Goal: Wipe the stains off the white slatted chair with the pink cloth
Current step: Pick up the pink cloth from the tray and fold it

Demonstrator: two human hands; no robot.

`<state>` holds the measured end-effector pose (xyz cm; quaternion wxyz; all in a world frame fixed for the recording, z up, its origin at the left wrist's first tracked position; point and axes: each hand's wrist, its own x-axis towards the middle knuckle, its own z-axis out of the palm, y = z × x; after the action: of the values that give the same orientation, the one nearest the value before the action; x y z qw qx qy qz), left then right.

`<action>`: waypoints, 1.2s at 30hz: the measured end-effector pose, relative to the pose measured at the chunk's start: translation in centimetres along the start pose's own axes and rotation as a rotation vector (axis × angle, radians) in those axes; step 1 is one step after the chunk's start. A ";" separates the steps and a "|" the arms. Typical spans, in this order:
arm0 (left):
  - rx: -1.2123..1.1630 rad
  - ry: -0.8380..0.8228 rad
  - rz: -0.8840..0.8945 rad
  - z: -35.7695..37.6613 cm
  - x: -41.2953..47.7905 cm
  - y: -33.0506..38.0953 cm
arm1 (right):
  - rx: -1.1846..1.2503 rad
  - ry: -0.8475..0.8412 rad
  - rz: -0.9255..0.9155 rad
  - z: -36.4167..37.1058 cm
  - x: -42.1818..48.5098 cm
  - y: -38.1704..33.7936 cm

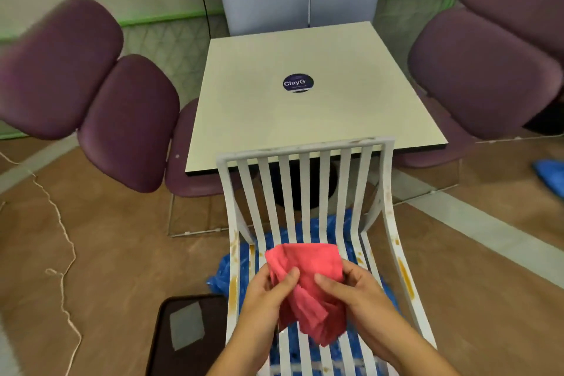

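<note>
Stretching across most of the view, the brown floor (122,253) carried everything else. Two purple padded chairs stood at either side, the left purple chair (91,94) blurred and close to the camera, the right purple chair (488,70) just beside the far corner of the table. The square white table (305,119) sat between them, straight ahead. Against its near edge stood the white slatted chair (305,149), its back rail touching or almost touching the tabletop and its seat slats running toward the person. A crumpled blue plastic sheet (225,272) lay under the seat and showed through the gaps. A dark board (164,345) with a grey patch lay on the floor left of the chair, and a thin pale cord (65,238) wandered over the floor farther left.

The pink cloth (305,265) was held bunched above the seat slats, apart from them as far as could be judged. The left hand (268,293) gripped its left side with the thumb pressed on top, and the right hand (354,293) pinched its right side, fingers curled beneath. A round dark sticker (298,83) reading "ClayG" marked the table's middle. Orange-brown stains (406,278) streaked both side rails of the chair and speckled the top rail.
</note>
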<state>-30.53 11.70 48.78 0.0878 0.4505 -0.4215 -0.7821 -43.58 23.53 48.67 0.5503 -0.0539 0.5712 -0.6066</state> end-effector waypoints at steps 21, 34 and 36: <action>0.506 0.168 0.105 7.5 -9.1 -2.3 | 0.325 -0.015 0.146 -5.1 -10.7 -3.9; 0.828 -0.052 0.579 8.3 -11.9 -3.8 | 0.308 0.047 0.077 -4.0 -12.4 -3.2; 0.807 -0.099 0.590 7.6 -11.9 -2.6 | 0.211 0.021 0.044 -3.4 -12.3 -3.3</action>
<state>-28.93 23.91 56.23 0.1040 0.2727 -0.8034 -0.5190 -43.12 33.80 56.93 0.5601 0.0230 0.5108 -0.6517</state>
